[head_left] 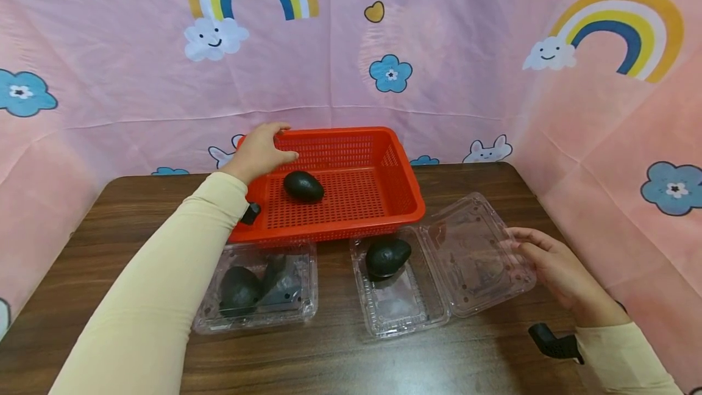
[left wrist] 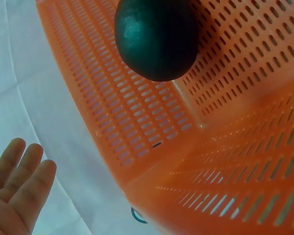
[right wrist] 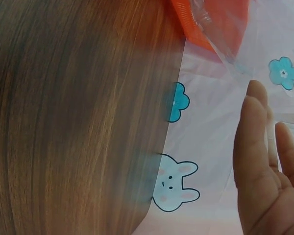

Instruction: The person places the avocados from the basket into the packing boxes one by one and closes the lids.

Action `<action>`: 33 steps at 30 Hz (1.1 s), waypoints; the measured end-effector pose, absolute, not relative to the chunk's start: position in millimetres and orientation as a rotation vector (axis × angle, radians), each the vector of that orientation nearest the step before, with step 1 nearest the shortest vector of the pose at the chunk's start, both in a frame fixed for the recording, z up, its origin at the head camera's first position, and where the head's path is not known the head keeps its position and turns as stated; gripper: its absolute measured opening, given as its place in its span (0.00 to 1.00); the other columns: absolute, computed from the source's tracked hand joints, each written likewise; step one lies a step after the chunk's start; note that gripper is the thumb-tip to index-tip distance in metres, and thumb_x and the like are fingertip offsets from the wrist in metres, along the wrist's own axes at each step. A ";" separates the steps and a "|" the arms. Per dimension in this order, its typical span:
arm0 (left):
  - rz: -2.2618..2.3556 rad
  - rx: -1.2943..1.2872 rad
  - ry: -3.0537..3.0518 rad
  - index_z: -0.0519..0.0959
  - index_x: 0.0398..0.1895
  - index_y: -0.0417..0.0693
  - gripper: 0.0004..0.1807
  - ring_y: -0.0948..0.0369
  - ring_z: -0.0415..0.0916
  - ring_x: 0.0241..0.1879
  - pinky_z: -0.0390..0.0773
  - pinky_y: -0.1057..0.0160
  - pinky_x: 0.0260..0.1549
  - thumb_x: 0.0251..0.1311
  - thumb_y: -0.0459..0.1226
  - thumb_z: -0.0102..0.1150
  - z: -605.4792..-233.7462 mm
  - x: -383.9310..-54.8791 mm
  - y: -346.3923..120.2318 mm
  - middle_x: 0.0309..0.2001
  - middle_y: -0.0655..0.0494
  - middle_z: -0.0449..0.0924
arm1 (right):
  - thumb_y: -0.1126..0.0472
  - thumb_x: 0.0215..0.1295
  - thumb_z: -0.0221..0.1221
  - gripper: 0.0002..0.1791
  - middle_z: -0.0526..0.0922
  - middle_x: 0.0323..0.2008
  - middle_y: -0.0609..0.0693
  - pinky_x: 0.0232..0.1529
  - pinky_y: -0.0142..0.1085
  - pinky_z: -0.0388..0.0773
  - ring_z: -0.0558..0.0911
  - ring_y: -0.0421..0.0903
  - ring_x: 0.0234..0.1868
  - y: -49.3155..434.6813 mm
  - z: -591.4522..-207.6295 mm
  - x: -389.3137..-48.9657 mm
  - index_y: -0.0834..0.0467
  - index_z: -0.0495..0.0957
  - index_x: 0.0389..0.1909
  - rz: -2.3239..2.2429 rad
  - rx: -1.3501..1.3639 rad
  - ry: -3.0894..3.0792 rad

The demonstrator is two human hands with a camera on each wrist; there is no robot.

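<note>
My left hand (head_left: 259,152) reaches over the left end of a red plastic basket (head_left: 403,209), its fingers spread and holding nothing. An avocado (head_left: 303,187) lies on the basket floor just below it; the left wrist view shows this avocado (left wrist: 156,39) and the fingers apart. At the right, the fairly straight fingers of my right hand (head_left: 559,273) touch the raised edge of the clear lid (head_left: 477,261) of an open clamshell box. One avocado (head_left: 387,257) sits in that box's base (head_left: 397,316). In the right wrist view, the right hand (right wrist: 264,176) is beside clear plastic.
A second clear clamshell box (head_left: 296,313), its lid down, stands front left with dark avocados (head_left: 240,290) inside. Both boxes stand in front of the basket on a wooden table (head_left: 340,364). A pink patterned cloth (head_left: 439,96) hangs behind and at the sides.
</note>
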State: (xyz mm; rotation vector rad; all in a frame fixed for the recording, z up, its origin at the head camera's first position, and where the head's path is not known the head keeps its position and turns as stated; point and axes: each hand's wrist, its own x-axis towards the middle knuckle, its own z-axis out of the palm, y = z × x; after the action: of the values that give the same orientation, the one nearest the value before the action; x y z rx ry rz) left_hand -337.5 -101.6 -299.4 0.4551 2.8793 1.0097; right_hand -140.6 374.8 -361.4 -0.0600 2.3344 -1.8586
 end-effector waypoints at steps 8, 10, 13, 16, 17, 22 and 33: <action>0.973 0.422 2.862 0.59 0.72 0.39 0.37 0.41 0.57 0.67 0.62 0.43 0.63 0.61 0.39 0.61 -306.4 -346.0 -99.8 0.69 0.37 0.59 | 0.62 0.76 0.45 0.14 0.80 0.44 0.35 0.36 0.35 0.82 0.81 0.35 0.43 375.3 -362.9 -141.9 0.42 0.73 0.52 -1.856 -0.045 2.327; 0.954 0.415 2.855 0.58 0.71 0.38 0.37 0.41 0.57 0.67 0.61 0.43 0.63 0.61 0.39 0.61 -307.6 -347.6 -98.6 0.69 0.37 0.59 | 0.62 0.76 0.45 0.14 0.81 0.44 0.35 0.36 0.35 0.82 0.82 0.35 0.43 375.8 -363.0 -141.9 0.41 0.73 0.52 -1.860 -0.048 2.320; 0.951 0.421 2.846 0.59 0.71 0.38 0.37 0.42 0.57 0.67 0.60 0.43 0.64 0.61 0.38 0.61 -310.0 -349.8 -97.0 0.69 0.37 0.59 | 0.62 0.76 0.44 0.14 0.80 0.44 0.35 0.36 0.35 0.82 0.82 0.35 0.42 376.5 -363.2 -142.1 0.42 0.72 0.53 -1.847 -0.067 2.332; 0.953 0.441 2.844 0.60 0.70 0.36 0.36 0.41 0.57 0.67 0.59 0.44 0.65 0.61 0.37 0.61 -313.7 -352.3 -96.6 0.68 0.36 0.59 | 0.62 0.77 0.44 0.14 0.80 0.44 0.36 0.37 0.35 0.82 0.82 0.36 0.43 376.9 -363.3 -142.4 0.43 0.72 0.53 -1.842 -0.085 2.336; 0.950 0.445 2.846 0.60 0.70 0.36 0.36 0.41 0.57 0.67 0.59 0.44 0.65 0.61 0.37 0.61 -315.3 -353.3 -96.7 0.68 0.36 0.60 | 0.62 0.77 0.43 0.14 0.80 0.44 0.36 0.37 0.35 0.82 0.82 0.36 0.43 377.0 -363.4 -142.6 0.43 0.72 0.53 -1.841 -0.090 2.336; 0.907 0.443 2.855 0.60 0.69 0.35 0.36 0.41 0.58 0.66 0.59 0.44 0.65 0.60 0.38 0.62 -323.4 -357.9 -98.3 0.67 0.35 0.60 | 0.63 0.77 0.44 0.14 0.81 0.44 0.36 0.37 0.35 0.82 0.82 0.36 0.43 376.8 -364.1 -143.0 0.43 0.72 0.53 -1.860 -0.087 2.311; 0.892 0.419 2.782 0.59 0.70 0.36 0.39 0.41 0.55 0.68 0.59 0.42 0.65 0.58 0.39 0.63 -337.3 -362.8 -98.4 0.69 0.35 0.58 | 0.62 0.77 0.43 0.14 0.81 0.44 0.36 0.36 0.34 0.82 0.83 0.36 0.42 377.3 -364.3 -142.5 0.43 0.72 0.53 -1.884 -0.074 2.285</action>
State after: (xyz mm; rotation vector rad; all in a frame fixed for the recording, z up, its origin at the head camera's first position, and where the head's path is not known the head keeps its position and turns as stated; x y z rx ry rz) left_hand -362.8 -98.4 -337.3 0.4191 2.7816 0.8918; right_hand -142.5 377.3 -364.3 -0.0740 2.2846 -1.8836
